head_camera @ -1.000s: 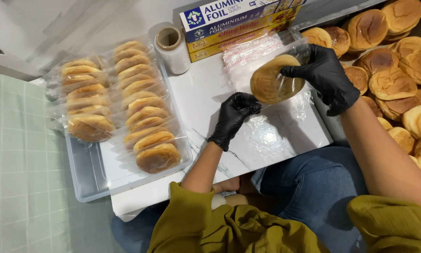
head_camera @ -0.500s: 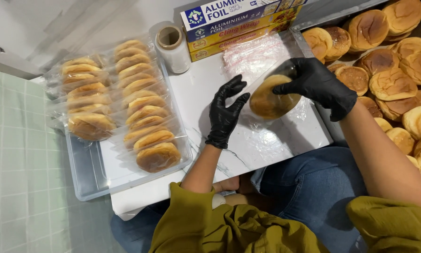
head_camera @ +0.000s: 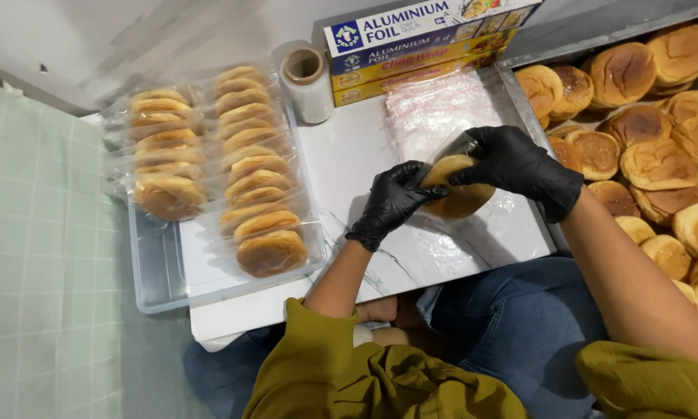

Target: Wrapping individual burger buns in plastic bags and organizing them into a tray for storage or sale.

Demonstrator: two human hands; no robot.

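Note:
Both my hands wear black gloves and meet over a white board [head_camera: 349, 155]. My right hand [head_camera: 519, 167] grips a round golden bun [head_camera: 457, 198] from above, with a clear plastic bag partly around it. My left hand [head_camera: 391, 202] holds the bun's left side and the bag's edge. A stack of clear plastic bags [head_camera: 442, 109] lies just beyond the bun on the board.
A clear tray [head_camera: 159, 271] on the left holds two rows of bagged buns [head_camera: 248, 171]. A roll of cling film [head_camera: 308, 84] and stacked foil and wrap boxes [head_camera: 426, 43] stand at the back. Many loose buns [head_camera: 659, 163] lie on the right.
My right hand brought the bun down and toward the middle of the board. My left hand opened, then closed onto the bun and bag.

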